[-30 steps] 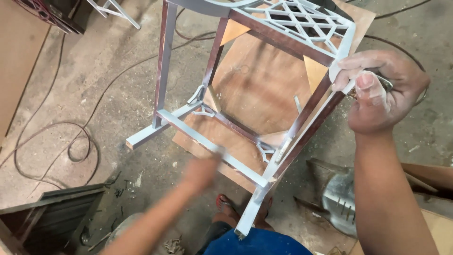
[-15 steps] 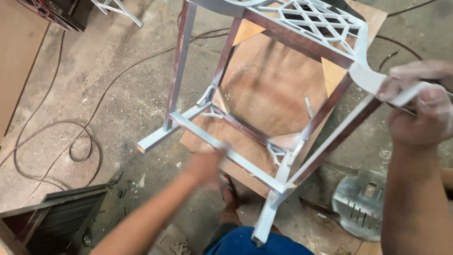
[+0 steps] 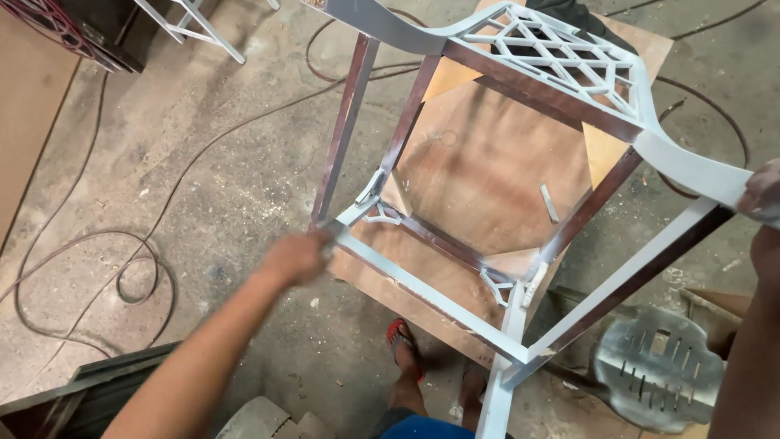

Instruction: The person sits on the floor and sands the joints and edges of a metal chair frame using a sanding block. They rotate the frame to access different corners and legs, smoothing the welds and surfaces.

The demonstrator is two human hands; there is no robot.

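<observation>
A: Left hand (image 3: 296,256) is out at the near corner of the chair frame (image 3: 520,154), fingers closed on the joint where a dark leg meets the pale grey stretcher. It's a bit blurred, but it looks like a firm grasp.

B: And the right hand (image 3: 764,195)?

A: Right hand sits at the picture's far right edge, wrapped on the end of a grey-painted rail. Only part of it shows, yet it's clearly gripping.

B: So the frame hangs between the two hands?

A: Yes, tilted, lattice back (image 3: 561,53) up top, legs angled toward the person. Under it lies a plywood sheet (image 3: 479,171) on the dusty concrete floor (image 3: 203,154).

B: Anything around?

A: Cables (image 3: 89,268) loop at the left, a slotted metal seat plate (image 3: 658,370) lies lower right, and a foot in a red sandal (image 3: 404,345) stands just below the frame.
</observation>
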